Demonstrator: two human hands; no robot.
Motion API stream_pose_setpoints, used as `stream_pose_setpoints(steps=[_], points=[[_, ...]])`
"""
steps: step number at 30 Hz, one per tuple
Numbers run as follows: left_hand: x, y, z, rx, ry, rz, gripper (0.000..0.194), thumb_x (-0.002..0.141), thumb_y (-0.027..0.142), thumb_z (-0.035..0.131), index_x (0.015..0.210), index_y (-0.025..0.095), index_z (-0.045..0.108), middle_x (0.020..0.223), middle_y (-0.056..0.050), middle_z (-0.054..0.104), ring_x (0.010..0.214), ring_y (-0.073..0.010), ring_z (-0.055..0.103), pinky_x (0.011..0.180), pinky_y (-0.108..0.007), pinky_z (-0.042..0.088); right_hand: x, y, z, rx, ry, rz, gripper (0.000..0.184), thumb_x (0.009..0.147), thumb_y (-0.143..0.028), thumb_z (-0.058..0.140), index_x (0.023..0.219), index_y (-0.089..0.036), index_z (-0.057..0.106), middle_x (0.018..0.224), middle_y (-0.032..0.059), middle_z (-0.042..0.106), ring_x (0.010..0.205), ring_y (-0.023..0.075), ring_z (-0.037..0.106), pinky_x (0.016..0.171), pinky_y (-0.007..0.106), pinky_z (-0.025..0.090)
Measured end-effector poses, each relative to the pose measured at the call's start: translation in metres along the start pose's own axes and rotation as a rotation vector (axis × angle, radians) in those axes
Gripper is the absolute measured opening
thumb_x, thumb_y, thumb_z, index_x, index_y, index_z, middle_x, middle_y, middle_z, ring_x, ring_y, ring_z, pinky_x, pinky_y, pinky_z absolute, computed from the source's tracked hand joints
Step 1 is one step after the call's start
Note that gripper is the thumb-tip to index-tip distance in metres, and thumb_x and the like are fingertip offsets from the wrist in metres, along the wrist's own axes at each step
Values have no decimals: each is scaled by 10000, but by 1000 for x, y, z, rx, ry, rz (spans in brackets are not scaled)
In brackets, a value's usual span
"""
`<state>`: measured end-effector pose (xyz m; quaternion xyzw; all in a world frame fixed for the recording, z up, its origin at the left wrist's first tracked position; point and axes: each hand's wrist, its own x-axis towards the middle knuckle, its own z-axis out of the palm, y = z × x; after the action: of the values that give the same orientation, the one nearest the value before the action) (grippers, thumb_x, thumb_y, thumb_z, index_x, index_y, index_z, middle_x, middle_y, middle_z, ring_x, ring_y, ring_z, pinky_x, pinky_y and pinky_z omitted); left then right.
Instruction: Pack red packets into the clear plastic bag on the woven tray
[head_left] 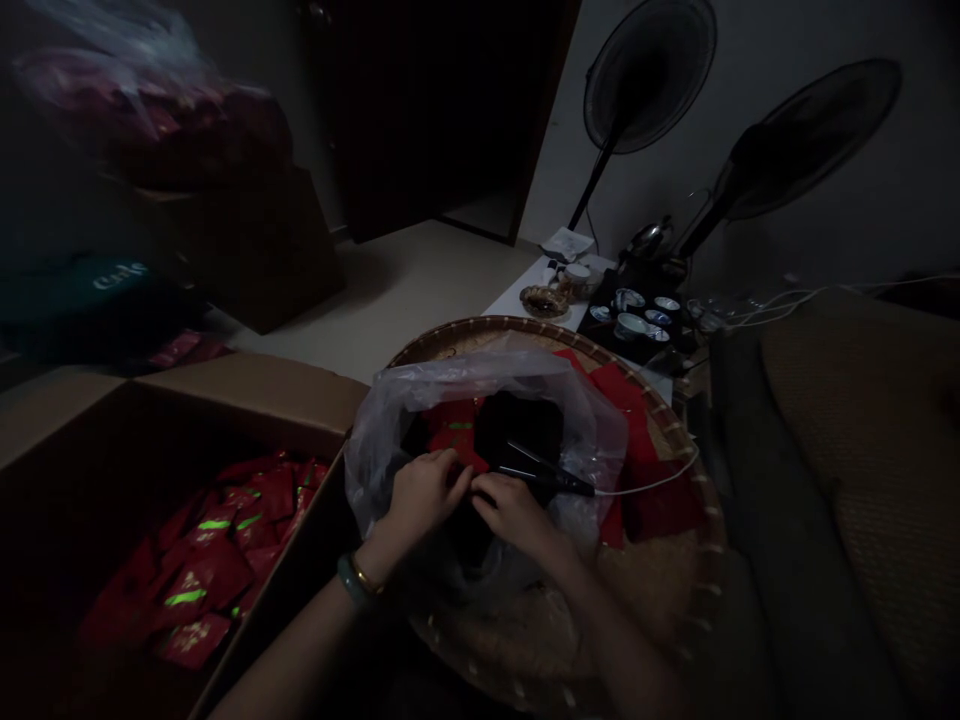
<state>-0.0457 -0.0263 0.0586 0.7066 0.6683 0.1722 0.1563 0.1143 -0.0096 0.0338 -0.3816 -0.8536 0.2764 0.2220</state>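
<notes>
My left hand, with a green bangle and a gold-coloured one at its wrist, is closed on the near edge of a red packet bearing a green strip. Close beside it, my right hand has its fingers pinched at the packet's lower right corner. Both are over an open clear plastic bag with dark contents, too dim to make out. A black tong-like device with a white cord lies across the bag, just beyond my right hand. Under the bag is a round woven tray.
Left of the tray stands an open cardboard box of red packets. More red pouches lie on the tray's right. Behind are a low table with a tea set and two standing fans. A bagged load rests on another box.
</notes>
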Motion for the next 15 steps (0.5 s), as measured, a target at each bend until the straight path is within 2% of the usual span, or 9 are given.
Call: stream_pose_setpoints(steps=[4, 6, 8, 10, 12, 14, 15], points=[[5, -5, -8, -29, -109, -57, 133, 770, 301, 540, 843, 209, 604, 789, -42, 673, 704, -172, 618, 563, -222, 355, -2, -7, 5, 33, 40, -137, 162, 797, -98, 502, 865, -193, 614, 874, 57, 664, 848, 167, 614, 771, 296, 484], [6, -8, -12, -66, -116, -55, 127, 742, 216, 552, 860, 210, 597, 789, -36, 672, 710, -169, 618, 580, -222, 360, -1, -10, 5, 123, 95, -176, 170, 818, -130, 491, 897, -205, 622, 912, 53, 665, 888, 160, 612, 807, 295, 483], [6, -10, -15, -106, -85, -37, 172, 718, 144, 545, 875, 205, 582, 793, -26, 665, 706, -158, 610, 590, -219, 359, -1, -10, 2, 196, 190, -140, 175, 825, -149, 483, 910, -209, 624, 938, 51, 663, 907, 156, 610, 817, 293, 482], [4, -11, -17, -138, -54, -25, 188, 705, 105, 537, 864, 200, 570, 776, -13, 653, 684, -144, 594, 583, -212, 350, -3, -3, -3, 198, 265, -1, 170, 815, -149, 477, 889, -195, 622, 902, 52, 666, 857, 161, 623, 760, 288, 496], [3, -10, -18, -153, -34, -24, 173, 704, 82, 523, 824, 198, 569, 745, -1, 641, 664, -131, 578, 579, -206, 342, -8, 10, -7, 116, 228, 177, 165, 792, -129, 474, 848, -179, 621, 801, 46, 671, 743, 167, 638, 657, 278, 502], [1, -10, -18, -151, -34, -18, 162, 709, 70, 509, 784, 196, 578, 722, 2, 635, 651, -125, 570, 575, -204, 336, -15, 26, -9, -8, 20, 240, 184, 768, -105, 480, 828, -180, 638, 748, 40, 682, 699, 184, 647, 649, 297, 501], [1, -10, -18, -147, -41, -11, 162, 713, 68, 503, 772, 195, 585, 713, 2, 636, 644, -124, 569, 572, -204, 335, -19, 33, -9, -75, -26, 256, 202, 761, -92, 480, 838, -175, 647, 784, 56, 691, 739, 200, 654, 683, 315, 501]])
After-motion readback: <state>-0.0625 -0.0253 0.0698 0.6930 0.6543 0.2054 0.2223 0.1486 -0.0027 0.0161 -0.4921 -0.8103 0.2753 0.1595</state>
